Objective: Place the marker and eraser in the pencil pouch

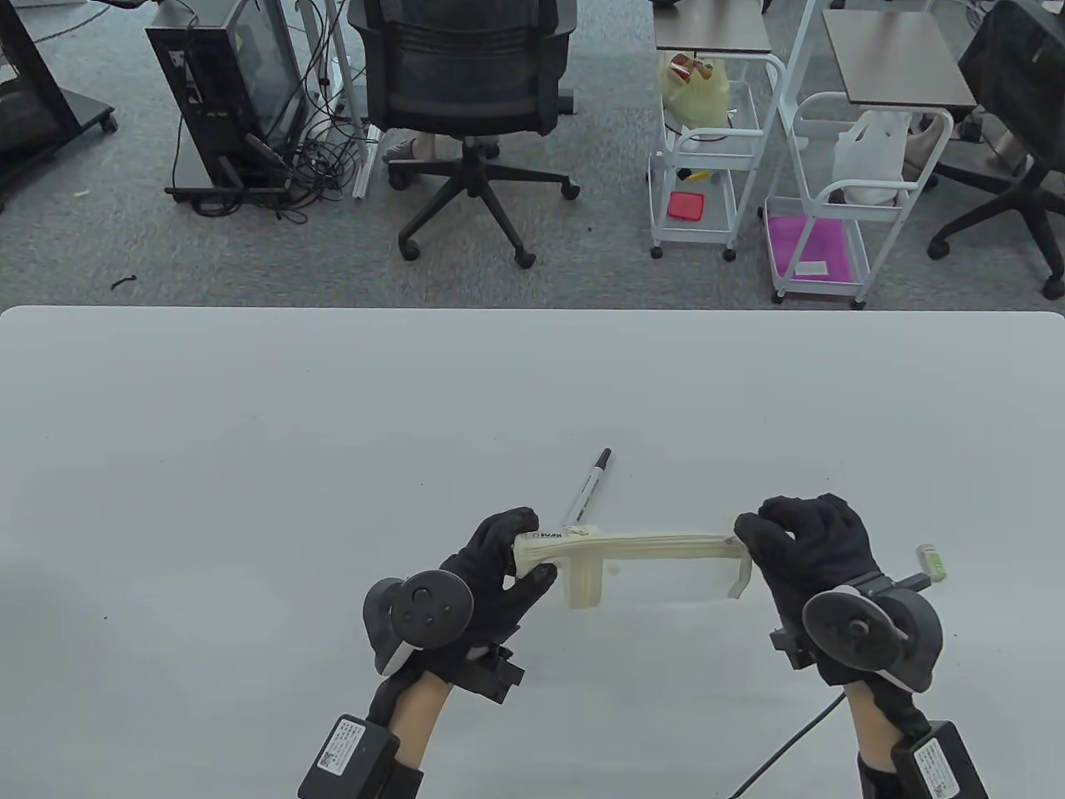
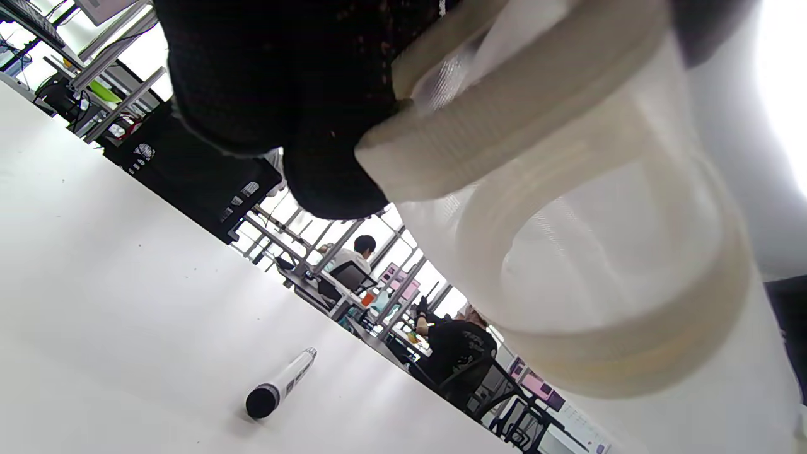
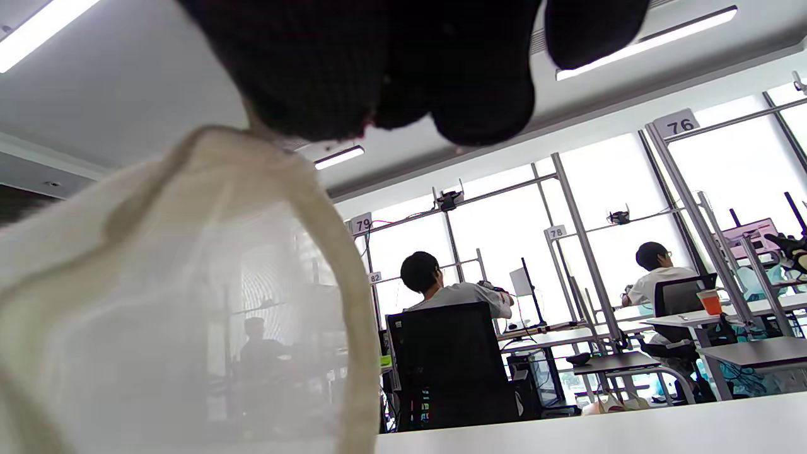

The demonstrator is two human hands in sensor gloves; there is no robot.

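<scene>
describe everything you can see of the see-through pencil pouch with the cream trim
The see-through mesh pencil pouch with cream fabric trim is held off the white table, stretched level between both hands. The left hand grips its labelled end and the right hand pinches the other end. A cream loop hangs below near the left hand. It looks empty. Its top edge overlaps the near end of the white marker in the table view.

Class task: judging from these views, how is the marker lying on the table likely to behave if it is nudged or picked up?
The marker looks like a slim round barrel lying flat on the table, so a sideways nudge would probably roll it. It appears rigid and probably light, an easy pinch for one hand. Its smooth body may be somewhat slippery against glove fabric.
</scene>
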